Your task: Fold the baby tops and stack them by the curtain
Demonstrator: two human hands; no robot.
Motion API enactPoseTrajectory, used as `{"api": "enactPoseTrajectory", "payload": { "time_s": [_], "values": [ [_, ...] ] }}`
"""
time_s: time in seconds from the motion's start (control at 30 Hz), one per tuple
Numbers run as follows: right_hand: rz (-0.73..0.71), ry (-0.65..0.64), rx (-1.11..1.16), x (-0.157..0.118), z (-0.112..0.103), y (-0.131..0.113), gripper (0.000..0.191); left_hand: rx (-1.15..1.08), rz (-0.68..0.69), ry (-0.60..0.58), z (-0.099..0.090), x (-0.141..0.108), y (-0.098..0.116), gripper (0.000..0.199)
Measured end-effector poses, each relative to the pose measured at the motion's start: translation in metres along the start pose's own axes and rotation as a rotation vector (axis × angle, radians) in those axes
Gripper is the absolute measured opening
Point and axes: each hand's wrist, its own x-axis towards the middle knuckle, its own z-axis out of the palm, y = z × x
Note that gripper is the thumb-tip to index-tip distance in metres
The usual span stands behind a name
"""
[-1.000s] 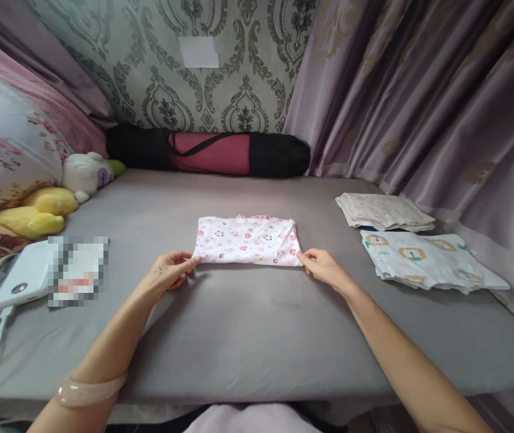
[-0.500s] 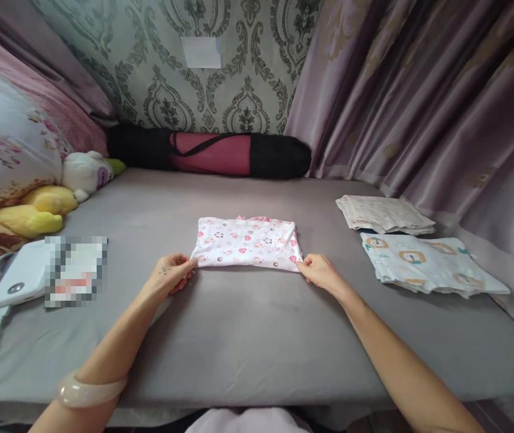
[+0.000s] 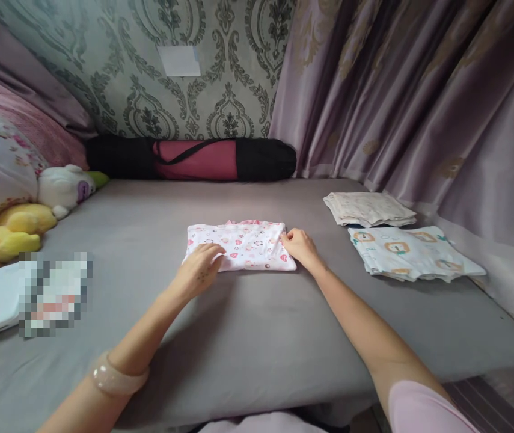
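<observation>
A folded cloth [image 3: 247, 245], white with pink, red and dark prints, lies flat in front of me on the grey-covered surface. A strip of pink fabric shows along its far edge. My left hand [image 3: 200, 267] hovers at or just touches the cloth's left part, palm down, fingers apart and slightly bent. That hand hides the near left corner. At the opposite end, my right hand [image 3: 300, 245] pinches the right edge between thumb and fingers. A pale bangle [image 3: 120, 376] sits on my left forearm.
Two stacks of folded cloths, one pale [image 3: 369, 208] and one with animal prints [image 3: 412, 252], lie on the right. A black and red long bag [image 3: 193, 159] rests by the wall. At left are plush toys [image 3: 61, 186], a white device [image 3: 2, 297] and a blurred-out item [image 3: 58, 294].
My left hand has let go of the near left corner and moved right, over the cloth. My right hand has shifted from the near right corner up along the right edge. The view has turned slightly.
</observation>
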Motion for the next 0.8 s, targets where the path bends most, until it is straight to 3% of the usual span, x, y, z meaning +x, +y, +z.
{"api": "enactPoseTrajectory", "payload": {
  "time_s": [0.1,0.3,0.43,0.57,0.8],
  "values": [
    [-0.023,0.029,-0.049,-0.004,0.003,-0.005,0.027,0.023,0.109,-0.073,0.017,0.029,0.015,0.029],
    [0.033,0.0,-0.038,-0.002,0.002,-0.013,0.033,0.156,0.161,-0.134,0.057,0.078,0.038,0.025],
    [0.039,0.015,0.016,-0.003,0.002,-0.014,0.026,0.281,0.022,-0.11,0.07,0.087,0.043,0.026],
    [0.055,0.101,0.042,-0.006,0.003,-0.008,0.023,0.383,-0.191,-0.03,0.06,0.084,0.028,0.031],
    [0.017,0.042,0.116,0.005,0.007,0.0,0.03,0.372,-0.56,0.156,0.017,0.068,-0.025,0.036]
  ]
}}
